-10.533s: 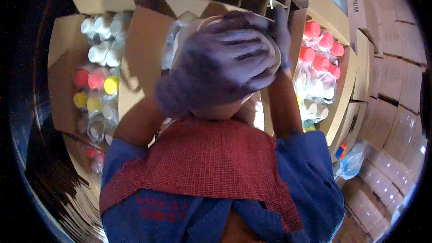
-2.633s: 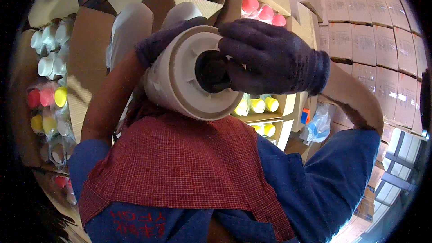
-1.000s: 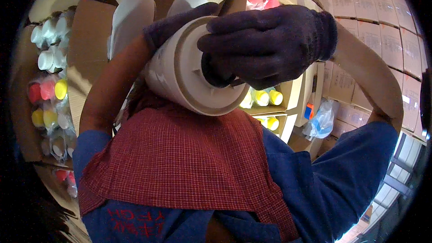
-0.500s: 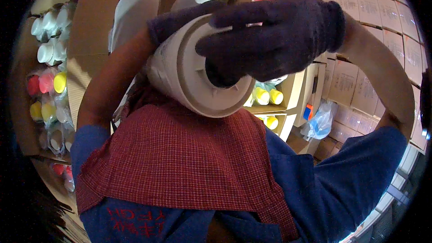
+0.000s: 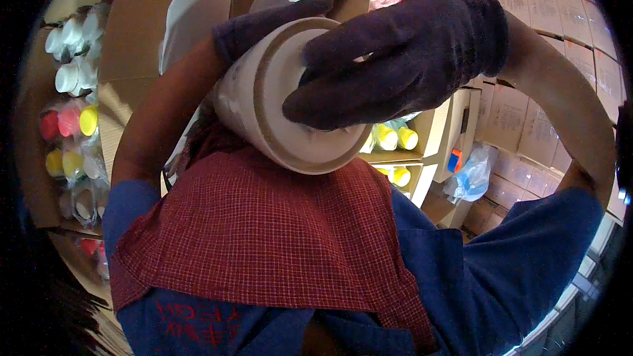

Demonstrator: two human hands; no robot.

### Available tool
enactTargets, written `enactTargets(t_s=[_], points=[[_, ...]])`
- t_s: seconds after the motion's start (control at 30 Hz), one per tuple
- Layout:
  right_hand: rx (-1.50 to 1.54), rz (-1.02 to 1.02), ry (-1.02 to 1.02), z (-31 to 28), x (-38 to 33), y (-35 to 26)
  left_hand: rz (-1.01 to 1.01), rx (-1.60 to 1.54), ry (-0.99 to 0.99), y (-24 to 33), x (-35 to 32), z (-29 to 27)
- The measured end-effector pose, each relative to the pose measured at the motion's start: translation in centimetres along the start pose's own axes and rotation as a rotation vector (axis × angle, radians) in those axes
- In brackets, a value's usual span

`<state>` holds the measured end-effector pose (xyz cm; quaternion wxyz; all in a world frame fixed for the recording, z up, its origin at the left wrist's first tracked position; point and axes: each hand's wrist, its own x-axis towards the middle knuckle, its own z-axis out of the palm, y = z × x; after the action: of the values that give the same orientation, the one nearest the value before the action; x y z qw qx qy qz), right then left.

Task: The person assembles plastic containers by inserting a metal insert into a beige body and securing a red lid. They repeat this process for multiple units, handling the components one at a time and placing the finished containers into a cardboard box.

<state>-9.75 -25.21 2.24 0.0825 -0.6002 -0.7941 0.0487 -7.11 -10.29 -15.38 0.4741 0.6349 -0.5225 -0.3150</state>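
A pale, white-to-cream round container (image 5: 254, 102), roughly cylindrical, is held tilted in front of my chest, its wide rimmed end towards me. My left hand (image 5: 280, 23), in a dark glove, is wrapped round its far upper side, most of its fingers hidden behind it. My right hand (image 5: 395, 59), gloved alike, lies across the rimmed end with fingers bent in over its middle. The part under those fingers is hidden, so I cannot tell exactly what they grip there.
On the left, an open carton (image 5: 39, 178) holds bagged bottles with white, red and yellow caps. White rounded pieces (image 5: 198, 16) stand in the carton ahead. Yellow-capped bottles (image 5: 399, 137) sit in boxes at right, near a clear plastic bag (image 5: 473, 175) and stacked cartons (image 5: 508, 115).
My right hand's fingers have drawn closer together and shifted slightly over the container's end. The left hand keeps its place, and the container has barely moved.
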Motion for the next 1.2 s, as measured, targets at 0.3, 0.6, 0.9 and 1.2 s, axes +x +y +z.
enactTargets(t_s=[0.3, 0.6, 0.9, 1.2], points=[[-0.319, -0.148, -0.236, -2.6, 1.9, -1.4, -0.008, 0.033, -0.02, 0.1, 0.2, -0.1], [-0.317, -0.195, -0.248, -2.3, 2.6, -1.0, -0.063, 0.044, -0.061, -0.2, 0.0, -0.2], [-0.128, -0.102, -0.185, -0.6, 5.0, -1.6, -0.209, 0.088, -0.22, 1.3, 1.3, -0.3], [-0.081, -0.058, -0.184, -1.1, 4.5, -1.5, -0.429, -0.066, -0.055, 6.5, -0.9, -2.2]])
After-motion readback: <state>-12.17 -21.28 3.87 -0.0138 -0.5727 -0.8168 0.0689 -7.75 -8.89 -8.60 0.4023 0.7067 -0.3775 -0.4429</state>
